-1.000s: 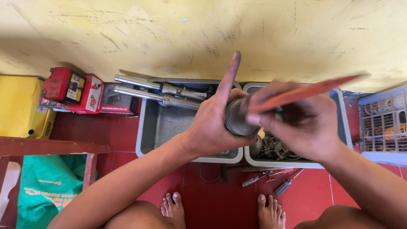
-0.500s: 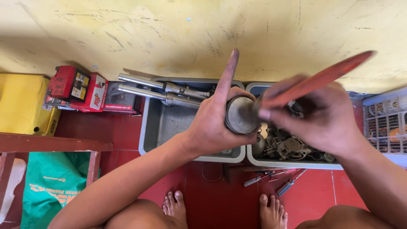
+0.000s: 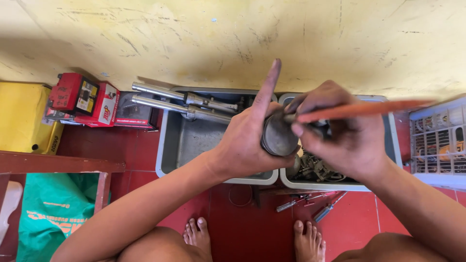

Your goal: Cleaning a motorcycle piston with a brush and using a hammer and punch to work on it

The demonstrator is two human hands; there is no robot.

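My left hand (image 3: 250, 140) grips a dark, round metal piston (image 3: 277, 137), its index finger sticking straight up. My right hand (image 3: 342, 133) holds a thin tool with an orange-red handle (image 3: 361, 110); the handle points right and its tip lies against the top of the piston. Both hands hover above two grey metal trays. The tool's tip is hidden by my fingers.
The left grey tray (image 3: 167, 145) carries two chrome fork tubes (image 3: 179, 99). In the right tray (image 3: 394, 145) lie several greasy engine parts (image 3: 313, 167). Red boxes (image 3: 85, 102) and a yellow container (image 3: 22, 114) stand left. Screwdrivers (image 3: 310, 201) lie on the red tiled floor beside my bare feet (image 3: 196, 233). A white crate (image 3: 437, 140) sits right.
My right hand has tilted the orange-red handle down from a steep slant to nearly level and shifted slightly. My left hand keeps the piston in about the same place.
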